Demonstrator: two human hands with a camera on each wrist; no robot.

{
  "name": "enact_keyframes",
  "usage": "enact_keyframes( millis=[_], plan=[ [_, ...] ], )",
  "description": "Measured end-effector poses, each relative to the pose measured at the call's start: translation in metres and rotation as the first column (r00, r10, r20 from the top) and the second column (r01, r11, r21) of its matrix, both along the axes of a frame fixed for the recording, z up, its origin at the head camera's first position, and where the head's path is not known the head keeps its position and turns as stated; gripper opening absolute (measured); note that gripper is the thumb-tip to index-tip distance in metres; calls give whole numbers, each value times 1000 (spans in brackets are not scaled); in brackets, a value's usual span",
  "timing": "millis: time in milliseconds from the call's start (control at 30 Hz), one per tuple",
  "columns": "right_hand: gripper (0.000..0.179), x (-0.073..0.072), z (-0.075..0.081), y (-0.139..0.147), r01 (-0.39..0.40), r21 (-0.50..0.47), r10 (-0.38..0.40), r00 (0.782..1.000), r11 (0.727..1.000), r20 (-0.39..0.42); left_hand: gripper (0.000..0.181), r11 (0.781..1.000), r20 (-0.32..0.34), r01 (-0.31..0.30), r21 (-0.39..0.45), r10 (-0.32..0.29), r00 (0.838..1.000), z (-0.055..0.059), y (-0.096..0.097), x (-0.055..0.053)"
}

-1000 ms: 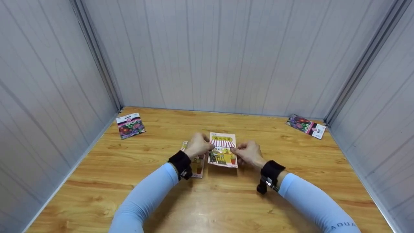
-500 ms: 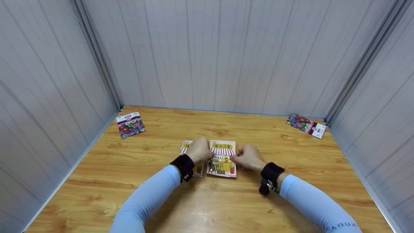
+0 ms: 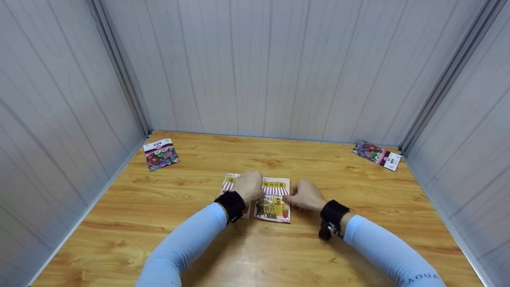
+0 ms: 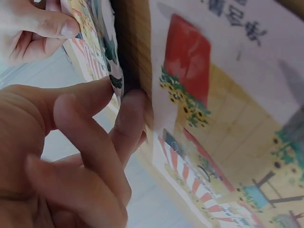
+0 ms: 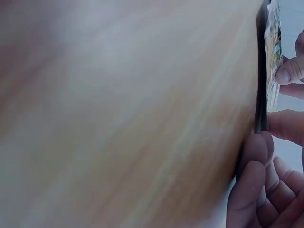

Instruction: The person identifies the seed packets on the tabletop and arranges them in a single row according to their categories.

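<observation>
My hands both pinch the same packet: my left hand (image 3: 249, 186) has the left edge between thumb and forefinger, its other fingers bent and loosely gathered, and my right hand (image 3: 306, 195) nips the right edge the same way, its remaining fingers folded beneath. That sunflower packet (image 3: 275, 208), pink-bordered with a striped awning and a red pot, is in front of me at the middle of the wooden surface (image 3: 119, 239), its top away from me. Its left edge is lifted at my fingertips; I cannot tell whether the rest touches the wood. Just to its left, a matching packet (image 3: 230, 181) lies flat, partly covered by my left hand and wrist, with a narrow strip of wood between the two. Well apart, near the back corners, lie a left flower packet (image 3: 161, 155) and a right flower packet (image 3: 375, 154), both slanted. I wear black wristbands (image 3: 335, 212) and pale blue sleeves (image 3: 384, 243), and pale walls (image 3: 247, 71) stand around the surface.
</observation>
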State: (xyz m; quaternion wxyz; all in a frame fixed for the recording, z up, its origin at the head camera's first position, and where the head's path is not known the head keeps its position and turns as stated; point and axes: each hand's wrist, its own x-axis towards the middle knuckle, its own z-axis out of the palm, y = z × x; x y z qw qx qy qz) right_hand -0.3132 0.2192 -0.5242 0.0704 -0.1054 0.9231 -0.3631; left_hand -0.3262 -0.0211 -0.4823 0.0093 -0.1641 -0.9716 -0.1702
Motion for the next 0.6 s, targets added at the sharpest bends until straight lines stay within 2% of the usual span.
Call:
enact_keyframes(
  millis=[67, 100, 200, 433, 600],
  plan=[
    [35, 0, 0, -1, -8, 20, 8, 1000, 1000, -15, 53, 999, -25, -6, -40, 5, 1000, 0, 2, 1],
    [34, 7, 11, -5, 15, 46, -15, 1000, 999, 5, 53, 998, -36, -10, -56, 8, 999, 0, 2, 1],
    [36, 7, 12, -7, 24, 85, -24, 1000, 996, -5, 52, 997, -47, -16, -76, 13, 999, 2, 3, 3],
    [36, 8, 16, -10, 42, 127, -42, 999, 991, -3, 54, 997, -24, -2, -78, 0, 1000, 4, 0, 5],
    [38, 9, 15, -12, 32, 155, -24, 998, 987, -54, 54, 997, -16, -11, -82, 10, 1000, 1, -1, 3]
  ],
)
